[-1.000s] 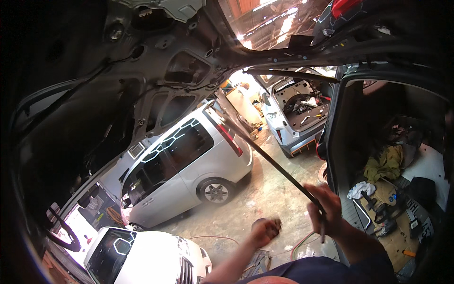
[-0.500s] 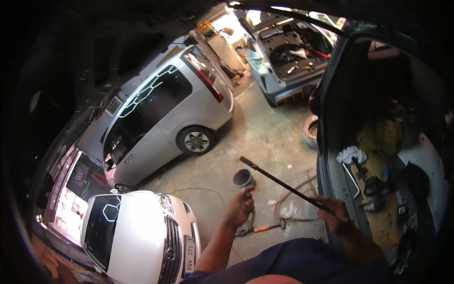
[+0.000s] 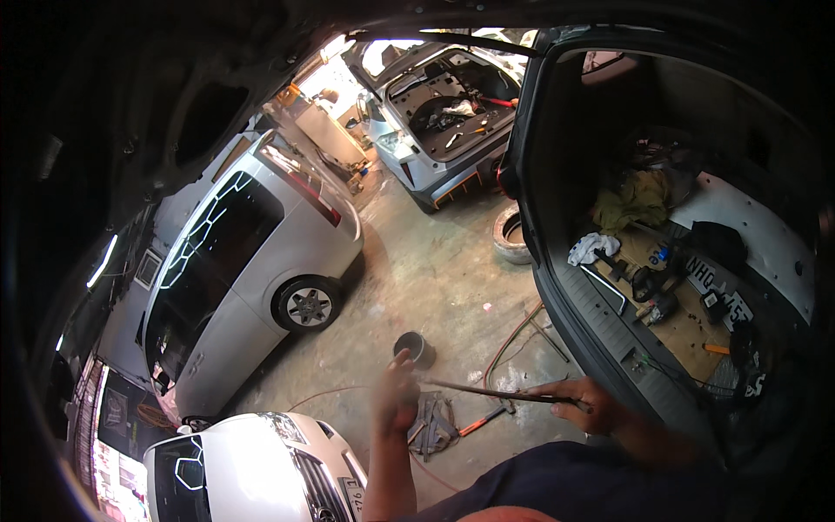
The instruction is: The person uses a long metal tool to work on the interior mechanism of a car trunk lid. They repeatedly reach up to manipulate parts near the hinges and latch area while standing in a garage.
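Observation:
My right hand [image 3: 593,411] is closed around one end of a long, thin, dark metal bar [image 3: 487,391]. From that grip the bar runs nearly level to the left, and its far end comes close to my left hand [image 3: 394,396]. Motion smears the left hand's fingers, so whether they touch the bar cannot be made out. Below the bar, on the concrete floor, lies a hammer with an orange handle [image 3: 480,423]. Beside it is a crumpled grey cloth or bag [image 3: 435,422]. A dark bucket [image 3: 415,350] stands just beyond the left hand.
At right, an open car's cargo area [image 3: 581,300] holds tools, a white rag [image 3: 593,249] and cardboard. A tyre [image 3: 511,233] lies beside its bumper. A silver van [image 3: 252,278], a white car [image 3: 235,470] and another opened car [image 3: 444,165] stand around. A hose [image 3: 513,337] crosses the floor.
The bar has swung down from a steep slant to nearly level, its far end coming toward my left hand. The view has shifted, so the surroundings sit further left.

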`<state>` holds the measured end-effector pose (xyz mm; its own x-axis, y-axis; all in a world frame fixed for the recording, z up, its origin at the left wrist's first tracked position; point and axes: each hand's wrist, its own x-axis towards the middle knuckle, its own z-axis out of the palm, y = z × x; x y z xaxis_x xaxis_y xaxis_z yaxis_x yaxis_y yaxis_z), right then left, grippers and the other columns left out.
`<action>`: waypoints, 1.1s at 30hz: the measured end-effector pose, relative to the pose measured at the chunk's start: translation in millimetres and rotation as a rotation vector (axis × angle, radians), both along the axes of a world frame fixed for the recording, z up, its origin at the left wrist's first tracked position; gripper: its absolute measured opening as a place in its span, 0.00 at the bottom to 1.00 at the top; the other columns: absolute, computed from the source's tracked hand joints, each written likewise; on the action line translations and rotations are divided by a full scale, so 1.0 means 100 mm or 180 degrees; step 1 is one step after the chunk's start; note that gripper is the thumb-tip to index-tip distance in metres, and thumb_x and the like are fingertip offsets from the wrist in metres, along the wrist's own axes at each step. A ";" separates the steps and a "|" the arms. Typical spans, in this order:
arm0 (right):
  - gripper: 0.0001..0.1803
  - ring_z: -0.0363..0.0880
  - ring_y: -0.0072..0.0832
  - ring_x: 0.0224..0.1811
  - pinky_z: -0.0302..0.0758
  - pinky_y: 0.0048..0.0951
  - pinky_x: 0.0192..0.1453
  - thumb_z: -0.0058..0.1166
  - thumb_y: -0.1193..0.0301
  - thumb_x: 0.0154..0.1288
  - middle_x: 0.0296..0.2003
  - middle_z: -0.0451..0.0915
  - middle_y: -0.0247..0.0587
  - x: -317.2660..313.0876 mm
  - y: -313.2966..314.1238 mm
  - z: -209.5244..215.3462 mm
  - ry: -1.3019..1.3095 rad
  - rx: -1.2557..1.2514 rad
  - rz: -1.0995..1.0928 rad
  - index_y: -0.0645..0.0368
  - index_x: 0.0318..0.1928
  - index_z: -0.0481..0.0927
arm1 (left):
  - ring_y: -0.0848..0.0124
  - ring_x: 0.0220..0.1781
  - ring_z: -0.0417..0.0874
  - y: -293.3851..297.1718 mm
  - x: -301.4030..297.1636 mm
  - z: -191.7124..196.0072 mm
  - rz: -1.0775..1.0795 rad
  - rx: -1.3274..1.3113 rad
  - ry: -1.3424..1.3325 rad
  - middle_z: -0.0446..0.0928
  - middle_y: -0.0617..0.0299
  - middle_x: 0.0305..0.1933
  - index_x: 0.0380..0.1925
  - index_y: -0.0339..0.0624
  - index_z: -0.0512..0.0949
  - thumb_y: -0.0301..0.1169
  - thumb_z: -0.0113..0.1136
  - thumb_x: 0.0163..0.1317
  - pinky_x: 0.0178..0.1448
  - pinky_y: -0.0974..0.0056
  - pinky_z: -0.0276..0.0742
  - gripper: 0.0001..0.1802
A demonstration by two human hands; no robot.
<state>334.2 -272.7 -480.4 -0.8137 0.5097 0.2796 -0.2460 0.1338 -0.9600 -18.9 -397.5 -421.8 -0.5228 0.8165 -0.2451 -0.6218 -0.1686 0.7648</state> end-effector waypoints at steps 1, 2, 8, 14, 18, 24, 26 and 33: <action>0.23 0.83 0.28 0.52 0.75 0.30 0.60 0.53 0.79 0.66 0.49 0.86 0.47 0.00 0.00 0.03 -0.0098 -0.0068 0.0092 0.62 0.62 0.79 | 0.85 0.24 0.72 -0.03 0.02 0.02 0.0040 -0.0020 0.0087 0.78 0.65 0.40 0.60 0.36 0.72 0.31 0.54 0.74 0.25 0.76 0.66 0.18; 0.23 0.83 0.28 0.52 0.75 0.30 0.60 0.53 0.78 0.67 0.49 0.86 0.46 0.01 0.01 0.05 -0.0195 -0.0133 0.0187 0.62 0.62 0.79 | 0.85 0.23 0.72 -0.06 0.05 0.03 0.0083 -0.0037 0.0177 0.79 0.64 0.41 0.59 0.35 0.72 0.31 0.54 0.74 0.25 0.76 0.66 0.18; 0.22 0.80 0.23 0.52 0.74 0.28 0.59 0.54 0.77 0.69 0.49 0.85 0.45 0.01 0.10 -0.04 -0.0115 -0.0177 0.0385 0.60 0.62 0.79 | 0.85 0.23 0.71 -0.27 0.23 0.01 0.0353 0.0258 0.0436 0.77 0.64 0.40 0.55 0.36 0.74 0.33 0.56 0.73 0.24 0.77 0.64 0.16; 0.21 0.80 0.26 0.56 0.72 0.29 0.64 0.51 0.78 0.70 0.54 0.84 0.46 0.22 0.19 -0.23 0.0107 -0.0546 0.0566 0.61 0.63 0.78 | 0.85 0.22 0.66 -0.19 0.51 0.05 0.0425 0.0055 0.0760 0.73 0.69 0.33 0.54 0.36 0.75 0.34 0.56 0.74 0.25 0.75 0.59 0.15; 0.22 0.80 0.23 0.53 0.72 0.26 0.62 0.51 0.78 0.70 0.53 0.85 0.46 0.37 0.27 -0.16 0.0204 -0.0467 0.0360 0.60 0.63 0.77 | 0.84 0.22 0.64 -0.05 0.65 0.04 0.0257 0.0130 0.0829 0.72 0.70 0.31 0.55 0.37 0.74 0.34 0.54 0.75 0.24 0.75 0.58 0.15; 0.21 0.76 0.17 0.38 0.72 0.22 0.43 0.51 0.78 0.69 0.36 0.83 0.36 0.49 0.38 -0.08 -0.0039 0.0110 0.0291 0.61 0.62 0.78 | 0.84 0.23 0.66 0.18 0.89 0.19 0.0364 0.0068 0.0818 0.74 0.69 0.34 0.56 0.37 0.74 0.31 0.55 0.74 0.24 0.77 0.60 0.15; 0.21 0.73 0.15 0.35 0.70 0.22 0.39 0.51 0.78 0.69 0.31 0.79 0.31 0.56 0.40 0.05 -0.0223 0.0043 0.0292 0.61 0.62 0.78 | 0.84 0.23 0.67 0.24 0.93 0.20 0.0369 0.0180 0.0700 0.74 0.69 0.37 0.56 0.38 0.74 0.30 0.56 0.73 0.24 0.78 0.61 0.15; 0.25 0.75 0.16 0.43 0.70 0.21 0.53 0.49 0.74 0.72 0.44 0.83 0.36 0.30 0.32 -0.31 0.0281 -0.2295 0.1301 0.57 0.68 0.73 | 0.84 0.22 0.68 0.46 1.02 0.36 0.0474 0.0951 0.0244 0.79 0.67 0.43 0.55 0.46 0.78 0.34 0.57 0.74 0.23 0.78 0.62 0.13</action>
<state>364.4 -240.7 -510.9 -0.9639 0.2572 0.0692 -0.2200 -0.6224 -0.7511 83.0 -351.7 -385.9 -0.6493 0.7596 0.0381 -0.5161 -0.4769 0.7115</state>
